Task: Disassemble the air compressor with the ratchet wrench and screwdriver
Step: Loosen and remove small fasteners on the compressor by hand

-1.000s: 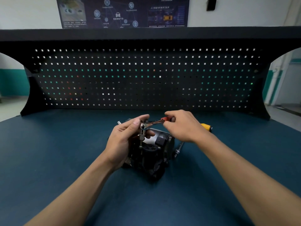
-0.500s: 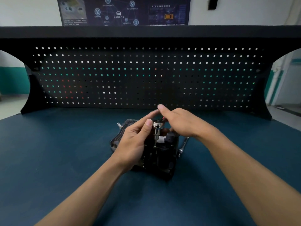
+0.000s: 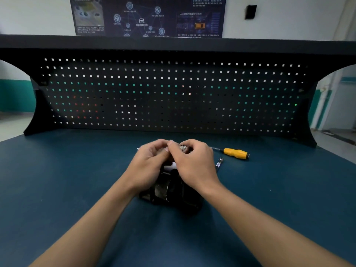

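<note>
Black air compressor [image 3: 169, 191] sat on the dark blue table [image 3: 67, 189], directly beneath both hands. Most of its top was covered by them. Only its near end showed, below the wrists, with a white patch in the gap between the hands.

Left hand [image 3: 152, 164]: fingers curled inward over the far top of the compressor, knuckles up, thumb side pressed against the fingers of the other hand. What those fingers closed on was hidden; could not tell whether they gripped anything.

Right hand [image 3: 194, 164]: fingers curled too, tips meeting the left hand's. Between them a bit of shiny metal showed, the head of the ratchet wrench [image 3: 184, 147], pinched there above the compressor. Handle of the wrench hidden under the palm.

Both forearms came in bare from the near edge and converged on the compressor.

Screwdriver [image 3: 236, 153], yellow handle, lay flat on the table to the right of the right hand and slightly beyond it, untouched. Its thin shaft pointed back toward the right hand's knuckles.

Short metal rod [image 3: 219, 163] lay just beside the right hand's outer edge, nearer than the screwdriver and apart from it.

Small metal stub [image 3: 138, 149] poked out just left of the left hand's knuckles; could not tell what it belonged to.

Beyond both hands a black pegboard [image 3: 173, 97] stood across the back of the table. Above it, on the wall, a dark poster [image 3: 148, 16] with diagrams; text too small to read.
</note>
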